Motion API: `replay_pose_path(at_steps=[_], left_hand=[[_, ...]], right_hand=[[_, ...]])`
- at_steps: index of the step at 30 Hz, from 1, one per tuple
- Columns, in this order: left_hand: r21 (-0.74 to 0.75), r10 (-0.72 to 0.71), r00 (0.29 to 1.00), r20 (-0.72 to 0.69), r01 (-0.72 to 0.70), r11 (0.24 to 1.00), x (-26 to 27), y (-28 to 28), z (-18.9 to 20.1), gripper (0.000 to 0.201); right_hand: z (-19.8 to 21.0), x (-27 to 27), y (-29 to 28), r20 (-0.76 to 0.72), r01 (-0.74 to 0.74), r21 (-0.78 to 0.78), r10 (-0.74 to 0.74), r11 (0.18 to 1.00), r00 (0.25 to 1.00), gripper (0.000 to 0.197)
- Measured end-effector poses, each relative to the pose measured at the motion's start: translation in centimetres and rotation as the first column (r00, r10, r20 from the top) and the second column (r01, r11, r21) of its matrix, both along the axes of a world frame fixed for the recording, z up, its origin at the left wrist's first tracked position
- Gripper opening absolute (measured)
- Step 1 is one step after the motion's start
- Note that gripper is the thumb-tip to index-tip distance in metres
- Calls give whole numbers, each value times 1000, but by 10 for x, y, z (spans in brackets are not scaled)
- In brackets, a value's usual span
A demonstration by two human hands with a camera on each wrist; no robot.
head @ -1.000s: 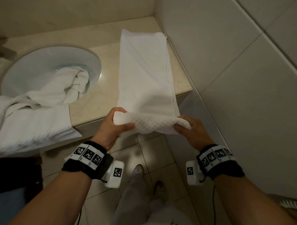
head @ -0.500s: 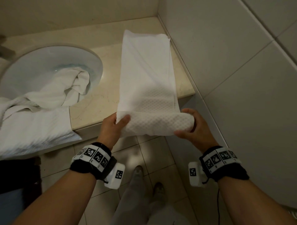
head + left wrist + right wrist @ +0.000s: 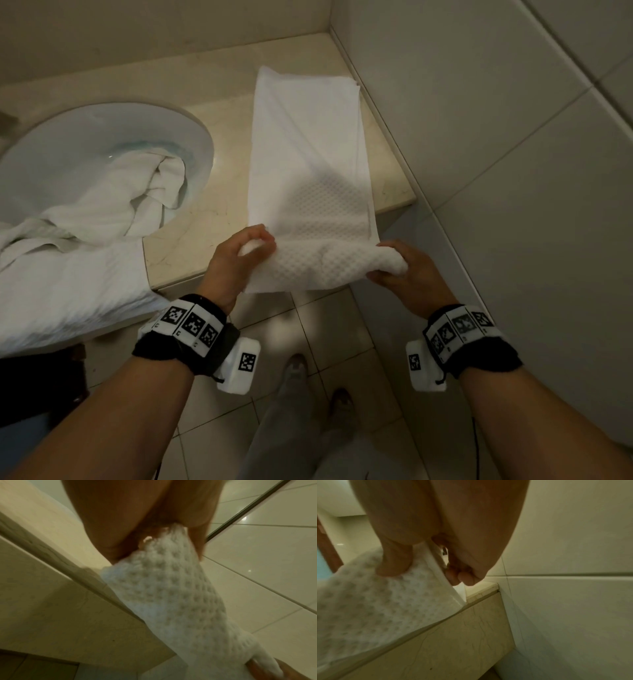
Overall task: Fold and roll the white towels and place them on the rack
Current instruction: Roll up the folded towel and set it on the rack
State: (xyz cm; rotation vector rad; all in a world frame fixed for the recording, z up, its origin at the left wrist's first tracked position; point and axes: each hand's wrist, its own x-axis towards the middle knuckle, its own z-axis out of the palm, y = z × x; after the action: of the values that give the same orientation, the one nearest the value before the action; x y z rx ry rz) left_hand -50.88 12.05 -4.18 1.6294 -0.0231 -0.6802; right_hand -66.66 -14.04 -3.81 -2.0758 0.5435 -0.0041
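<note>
Far L of the fingers: a crumpled white towel [image 3: 113, 202] spills out of the basin [image 3: 61, 144] and drapes over the counter [image 3: 191, 246] edge. It's well apart from both hands, nobody touching it.

L hand [image 3: 236, 260]: fingers curled, pinching the near L corner of the folded towel [image 3: 308, 164]. In the L wrist view a thumb and fingertips [image 3: 147, 540] close on the waffle-textured edge; the cloth runs away from them toward the other hand.

Between the two hands: the towel's near end is lifted & turned over into a loose first roll, just at the counter's front edge, partly hanging past it above the floor tiles [image 3: 322, 329]. Beyond the fingers the rest of the strip lies flat on the counter, stretching away to the back wall; its R edge is close to the tiled side wall [image 3: 496, 137].

R hand [image 3: 407, 274]: fingers curled too, gripping the near R end of the roll. R wrist view shows the thumb [image 3: 393, 563] pressed on top of the cloth w/ other fingers tucked beside the towel's edge.

Below the hands: the person's legs and shoes on the floor. No rack in any view.
</note>
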Motion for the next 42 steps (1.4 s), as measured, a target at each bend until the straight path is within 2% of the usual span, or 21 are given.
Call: replay_pose_path(at_steps=[1,3,5,6,9,13,16,18,20,22,24,27,30,32,33,35,37,39,42], left_hand=[[-11,-56,998,23,56,998,0,3,3,33],[79,-220,969,109,212,974,2,10,6,59],[169,-352,926,138,328,930,7,16,3,74],[193,-381,913,148,351,916,8,18,0,75],[273,-358,901,244,290,917,13,18,-5,57],[262,-275,930,245,210,942,24,14,-9,28],[165,-193,971,140,169,972,29,8,-8,37],[115,-138,986,92,128,985,33,1,-9,44],[116,-77,993,84,67,991,39,-6,-12,34],[122,-36,994,103,24,992,45,-12,-15,19],[128,-28,993,113,13,992,53,-17,-19,13],[111,-41,995,89,31,993,67,-23,-24,15],[90,-35,999,41,31,995,83,-29,-30,17],[2,-5,998,-57,5,1000,90,-34,-29,12],[-48,-5,994,-107,0,999,94,-35,-28,17],[-160,-60,982,-179,31,987,100,-35,-28,43],[-250,-137,975,-174,91,964,106,-33,-28,66],[-250,-223,967,-124,187,950,114,-30,-30,81],[-111,-330,944,-23,326,939,126,-25,-33,95]], right_hand=[[-1,1,-1,1,19,37,-19,999,1000,36],[-3,3,-2,-11,67,108,-66,992,998,30],[-5,8,-2,-26,123,237,-121,964,992,22],[-4,11,-1,-33,141,301,-137,943,990,17],[-5,20,2,-33,169,398,-170,902,985,14],[-7,29,-3,-36,220,404,-224,888,974,40],[-7,34,-9,-9,146,367,-154,919,988,45],[-6,35,-12,16,75,339,-86,938,996,64],[-8,38,-14,11,31,264,-35,964,999,80],[-9,42,-14,-3,13,180,-13,984,1000,85],[-9,47,-16,-2,-20,88,21,996,1000,85],[-15,58,-25,27,-92,9,92,996,995,77],[-22,69,-35,14,-54,53,53,997,998,54],[-23,77,-40,4,-20,101,20,995,1000,44],[-24,82,-42,-2,-7,124,8,992,1000,40],[-28,91,-46,-15,33,181,-30,983,999,33],[-33,99,-50,-44,90,221,-82,971,996,31],[-36,109,-52,-85,150,263,-132,953,988,34],[-40,122,-55,-139,209,273,-176,939,974,42]])
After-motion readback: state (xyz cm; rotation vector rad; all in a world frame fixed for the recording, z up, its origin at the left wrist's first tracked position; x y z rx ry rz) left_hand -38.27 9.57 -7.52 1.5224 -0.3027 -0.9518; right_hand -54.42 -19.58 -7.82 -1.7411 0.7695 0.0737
